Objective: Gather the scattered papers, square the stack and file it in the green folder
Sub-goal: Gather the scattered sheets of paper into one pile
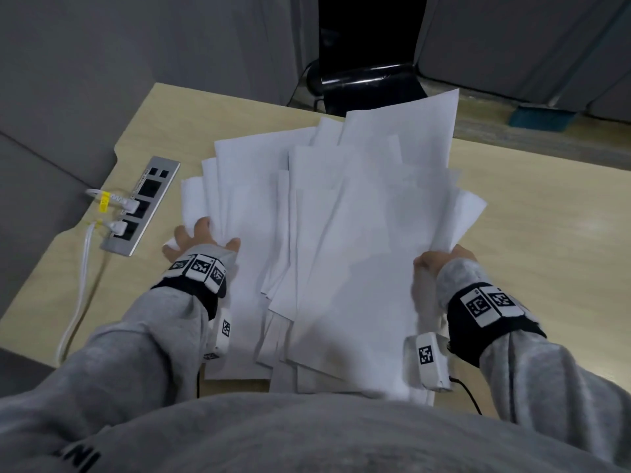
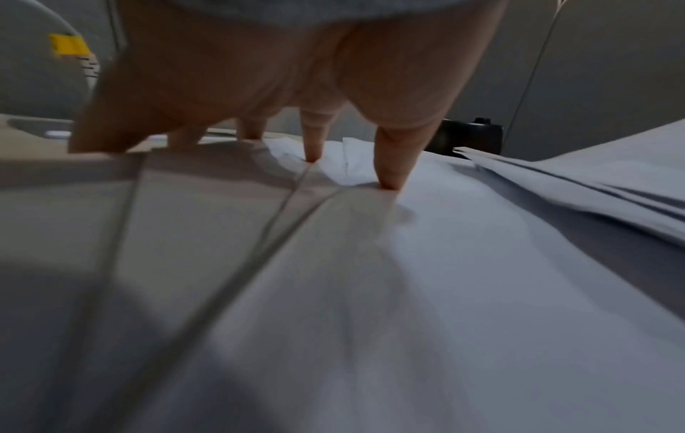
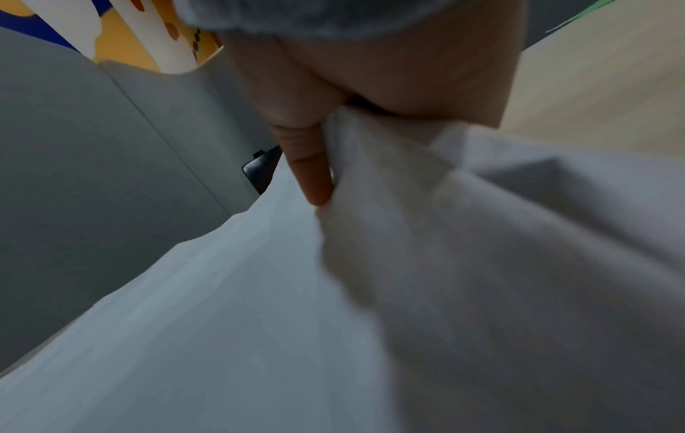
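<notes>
Grey partition panels close off the far and left sides; a black stand rises past the far edge. Pale wood desk fills the middle ground. Socket strip is set into its left part, with white plugs and a cable trailing toward the near edge.

Papers: a loose white fan of sheets covering the desk centre, reaching from the near edge to the far edge. Edges are badly staggered and corners point several ways. Gathered, not squared.

Left hand: on the left margin of the fan, fingers spread and straight, tips pressing down on the sheets. No pinch.

Right hand: at the right margin, thumb and fingers pinching a bunch of sheets, which lift and curl up off the desk there. The wrist view shows a finger lying against the bunched paper.

Green folder: not on the desk in the head view. A sliver of green shows at the desk's far right in the right wrist view; cannot tell if that is it.

Risks, as judged:
- The right pinch takes only some sheets, so lifting further could leave lower ones behind or let them slide out.
- Bunched paper under the right thumb may crease.
- Far sheets overhang toward the stand, and a push from the near side could send them off the desk.
- Left fingertips on the top sheets only, so layers beneath may shear when the sides are brought together.
</notes>
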Demonstrator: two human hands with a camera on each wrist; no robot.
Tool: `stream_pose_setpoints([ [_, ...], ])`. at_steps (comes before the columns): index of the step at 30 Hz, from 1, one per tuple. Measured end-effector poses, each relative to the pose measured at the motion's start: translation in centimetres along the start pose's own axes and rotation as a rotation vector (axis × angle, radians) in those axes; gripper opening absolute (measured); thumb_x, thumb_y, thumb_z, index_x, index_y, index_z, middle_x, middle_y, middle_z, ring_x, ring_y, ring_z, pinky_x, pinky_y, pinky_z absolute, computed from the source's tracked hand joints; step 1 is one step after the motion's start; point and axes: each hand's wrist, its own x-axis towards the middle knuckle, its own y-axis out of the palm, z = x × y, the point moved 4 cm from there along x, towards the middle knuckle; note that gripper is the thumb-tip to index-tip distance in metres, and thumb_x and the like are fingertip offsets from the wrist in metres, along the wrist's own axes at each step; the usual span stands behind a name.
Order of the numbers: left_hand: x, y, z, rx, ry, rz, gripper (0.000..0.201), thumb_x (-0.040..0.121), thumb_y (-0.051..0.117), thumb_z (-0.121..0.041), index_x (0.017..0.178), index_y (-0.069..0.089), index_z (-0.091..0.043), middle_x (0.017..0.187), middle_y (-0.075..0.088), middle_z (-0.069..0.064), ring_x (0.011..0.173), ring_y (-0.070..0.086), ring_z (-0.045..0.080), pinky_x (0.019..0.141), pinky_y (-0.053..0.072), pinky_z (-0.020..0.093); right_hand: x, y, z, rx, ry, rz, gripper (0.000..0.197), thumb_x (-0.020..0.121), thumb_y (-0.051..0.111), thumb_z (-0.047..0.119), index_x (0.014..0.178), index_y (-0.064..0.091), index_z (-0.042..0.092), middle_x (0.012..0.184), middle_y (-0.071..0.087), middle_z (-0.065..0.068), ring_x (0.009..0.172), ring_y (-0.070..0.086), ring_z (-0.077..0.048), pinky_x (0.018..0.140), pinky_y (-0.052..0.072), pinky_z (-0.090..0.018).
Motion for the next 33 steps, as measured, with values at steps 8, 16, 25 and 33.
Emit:
stream_pose_setpoints([
  [8,0.1,-0.5,-1.8,0.025,0.260,0.055,0.066,0.076,0.067,-0.030,0.135,0.038,-0.026,0.148,0.032,0.006,0.132,0.033,0.033,0.109,0.032,0.041,-0.5,-0.4,0.8,0.148,-0.076,0.005,0.024,0.078,0.070,0.018,0.095,0.055,0.013,0.085,0.057,-0.006,0.075,0.053,-0.023,0.076,0.036,-0.028],
  [16,-1.1,-2.7,-0.2,-0.163,-0.058,-0.049,0.063,0.068,0.065,-0.029,0.125,0.040,-0.016,0.129,0.039,0.014,0.114,0.047,0.038,0.093,0.044,0.043,-0.9,-0.8,-0.3,0.151,-0.050,-0.057,0.035,0.080,0.064,0.010,0.114,0.056,0.006,0.095,0.056,-0.009,0.086,0.053,-0.027,0.082,0.041,-0.029],
  [25,-2.1,-1.7,-0.9,-0.288,0.039,0.263,0.048,0.070,0.078,-0.029,0.109,0.056,-0.009,0.112,0.061,0.010,0.090,0.055,0.024,0.081,0.041,0.025,-1.2,-0.7,-0.1,0.033,-0.046,-0.056,0.036,0.085,0.060,0.010,0.119,0.052,0.000,0.118,0.059,-0.018,0.106,0.057,-0.032,0.084,0.042,-0.029],
  [33,-0.3,-6.3,-0.5,-0.433,0.077,-0.055,0.027,0.084,0.065,-0.013,0.074,0.045,-0.028,0.099,0.041,0.005,0.091,0.037,0.015,0.078,0.029,0.025,-2.0,-1.0,-0.6,-0.040,-0.008,-0.036,0.043,0.089,0.059,0.015,0.127,0.047,-0.002,0.131,0.054,-0.017,0.119,0.052,-0.032,0.098,0.039,-0.033],
])
